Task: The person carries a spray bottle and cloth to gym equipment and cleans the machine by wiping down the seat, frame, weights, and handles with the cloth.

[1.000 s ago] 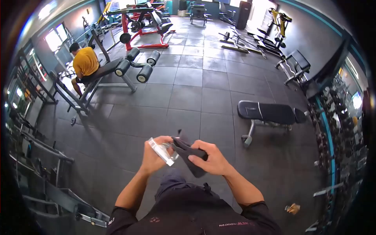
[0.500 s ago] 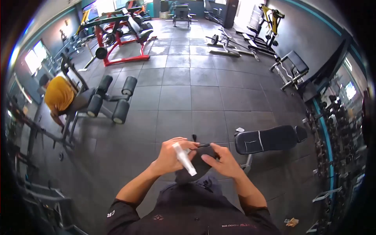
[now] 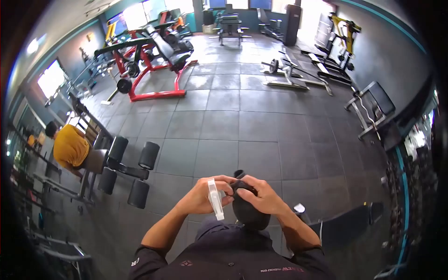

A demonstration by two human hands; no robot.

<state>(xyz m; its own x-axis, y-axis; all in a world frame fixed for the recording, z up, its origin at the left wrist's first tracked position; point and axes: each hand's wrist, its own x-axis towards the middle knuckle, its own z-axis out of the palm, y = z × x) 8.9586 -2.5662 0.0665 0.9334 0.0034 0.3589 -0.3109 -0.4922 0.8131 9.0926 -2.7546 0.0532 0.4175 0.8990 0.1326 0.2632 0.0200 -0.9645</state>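
Note:
In front of my body both hands hold a dark, rounded, pouch-like item (image 3: pixel 252 215) by its gathered top. A short black end (image 3: pixel 239 174) sticks up past my fingers. My left hand (image 3: pixel 201 196) is closed, its fingertips pinching the top of the pouch from the left. It also holds a flat, narrow white piece (image 3: pixel 215 198), possibly a packet or small case, slanting down across the fingers. From the right, my right hand (image 3: pixel 261 196) is closed on the pouch, with the thumb pressed on its near side. The contents of the pouch are hidden.
A padded black bench (image 3: pixel 347 225) stands to my right, with a small white item (image 3: pixel 299 208) beside it. Dumbbell racks (image 3: pixel 413 191) line the right wall. At left, a person in a yellow top (image 3: pixel 71 145) sits at a roller-pad machine (image 3: pixel 148 155). A red-framed machine (image 3: pixel 156 94) stands farther off.
The view has tilted up and shifted left. Both hands have drawn closer together at the pouch's top, and the pouch now hangs rounder below them. The seated person's head has risen slightly.

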